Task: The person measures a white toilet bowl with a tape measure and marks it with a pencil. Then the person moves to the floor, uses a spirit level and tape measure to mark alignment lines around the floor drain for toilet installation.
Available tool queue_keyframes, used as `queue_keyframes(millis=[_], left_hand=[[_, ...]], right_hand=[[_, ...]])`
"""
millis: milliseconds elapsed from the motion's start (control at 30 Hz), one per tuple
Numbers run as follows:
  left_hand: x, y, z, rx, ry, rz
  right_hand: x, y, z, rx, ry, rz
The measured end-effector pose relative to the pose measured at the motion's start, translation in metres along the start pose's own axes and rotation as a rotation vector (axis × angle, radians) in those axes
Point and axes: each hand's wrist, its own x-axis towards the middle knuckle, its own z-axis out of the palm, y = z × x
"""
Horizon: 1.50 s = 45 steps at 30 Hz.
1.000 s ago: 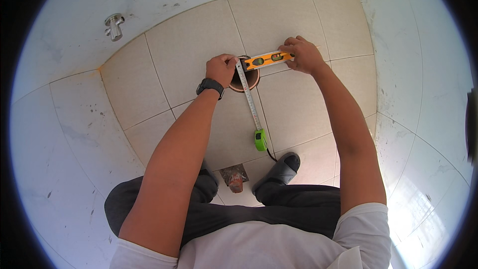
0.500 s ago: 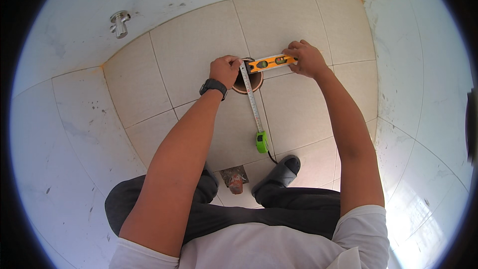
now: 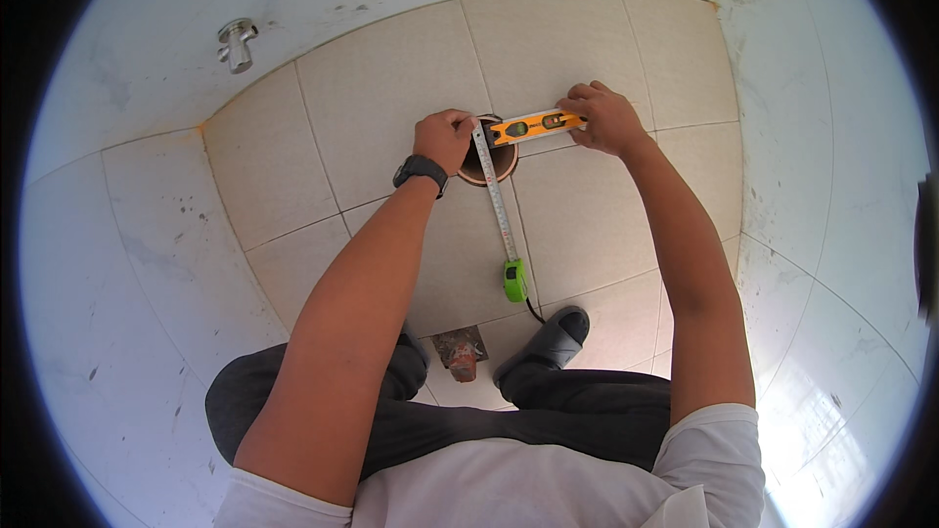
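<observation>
Two measuring tools lie at a round hole [image 3: 473, 179] in the floor [image 3: 585, 203], which is of smooth beige tiles with thin dark joints. The first is a spirit level [image 3: 536, 126], a straight, flat bar, yellow with pale metallic edges. The second is a tape measure: its rounded case [image 3: 514, 281] is bright green with black, and its thin pale blade [image 3: 496, 200] runs from the case to the far side, crossing over the hole. The hole has a brown, ring-shaped rim.

The left hand [image 3: 445, 140] pinches the far end of the blade between thumb and finger; the case lies nearer to the person, well apart from this hand. The right hand [image 3: 602, 119] grasps the right end of the level, so the bar extends to the left from its fingers, over the hole's far right part. The level's left end is just beside the blade; whether they touch, I cannot tell.
</observation>
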Motion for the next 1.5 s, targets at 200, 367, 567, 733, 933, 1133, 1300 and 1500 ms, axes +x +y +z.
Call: queue_keyframes(millis=[200, 367, 567, 733, 933, 1133, 1300, 1500], left_hand=[[0.0013, -0.0010, -0.0007, -0.056, -0.033, -0.033], [0.0002, 0.0012, -0.0006, -0.046, -0.032, -0.034], [-0.0003, 0.0029, -0.0026, -0.042, -0.038, -0.026], [0.0009, 0.0029, -0.0025, -0.047, -0.050, -0.051], [0.0015, 0.0014, -0.0014, -0.028, -0.034, -0.069], [0.0015, 0.0014, -0.0021, -0.029, -0.035, -0.052], [0.0011, 0.0041, -0.0029, -0.016, -0.041, -0.060], [0.0007, 0.0063, -0.0032, -0.034, -0.036, -0.060]], right_hand=[[0.0008, -0.0012, 0.0003, 0.007, -0.009, 0.012], [0.0009, -0.0012, 0.0017, -0.009, 0.008, 0.001], [0.0005, -0.0018, -0.0004, -0.019, 0.007, -0.011], [0.0026, -0.0017, -0.0012, -0.033, -0.013, -0.015], [0.0021, -0.0039, -0.0019, -0.051, -0.016, -0.004], [0.0021, -0.0048, -0.0024, -0.061, -0.015, -0.006], [0.0015, -0.0033, -0.0009, -0.064, -0.014, -0.016], [0.0020, -0.0022, 0.0011, -0.058, -0.001, -0.023]])
